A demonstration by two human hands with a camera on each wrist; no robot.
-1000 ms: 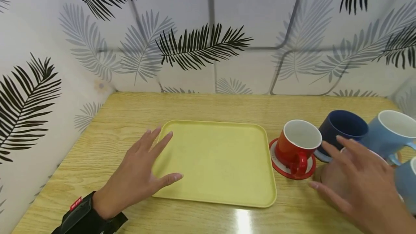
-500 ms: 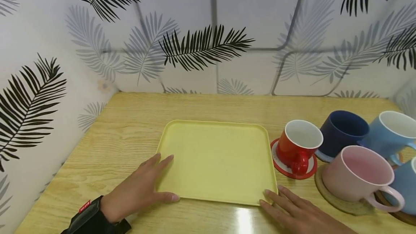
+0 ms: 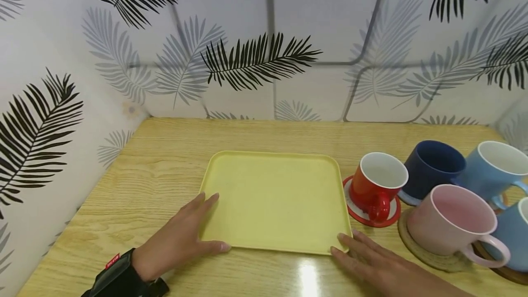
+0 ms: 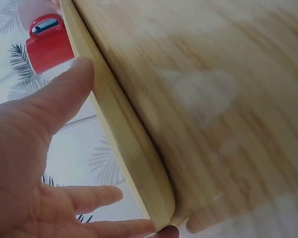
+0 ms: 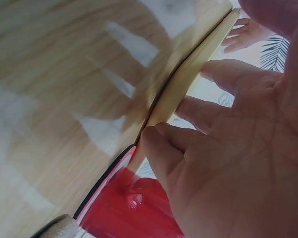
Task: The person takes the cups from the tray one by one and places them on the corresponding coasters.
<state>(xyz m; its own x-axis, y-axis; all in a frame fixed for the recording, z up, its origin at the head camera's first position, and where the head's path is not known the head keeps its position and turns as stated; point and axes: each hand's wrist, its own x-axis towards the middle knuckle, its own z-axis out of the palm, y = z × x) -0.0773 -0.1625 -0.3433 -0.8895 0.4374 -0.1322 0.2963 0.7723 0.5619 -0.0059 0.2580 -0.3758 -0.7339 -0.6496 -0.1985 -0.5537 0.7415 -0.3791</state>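
Observation:
A yellow rectangular tray [image 3: 272,196] lies flat on the wooden table [image 3: 173,141], with nothing on it. My left hand [image 3: 177,237] touches its front left corner, thumb along the front edge and fingers spread at the left side. In the left wrist view the thumb rests on the tray's rim [image 4: 124,144]. At the front right corner, the relaxed fingers of my right hand [image 3: 375,262] touch the tray. The right wrist view shows those fingertips [image 5: 208,74] against the outer side of the tray [image 5: 171,94]. A dark band circles my left wrist.
Right of the tray a red mug [image 3: 363,187] stands on a red-rimmed coaster [image 3: 363,217]. Beyond it are a navy mug [image 3: 425,173], a pink mug [image 3: 429,223] on a round coaster [image 3: 425,255], and two light blue mugs [image 3: 482,178]. A leaf-patterned wall [image 3: 309,90] backs the table.
My right hand has come left from over the pink mug to the tray's front right corner. My left hand has lowered to the front left corner. The tray's front edge sits slightly farther back.

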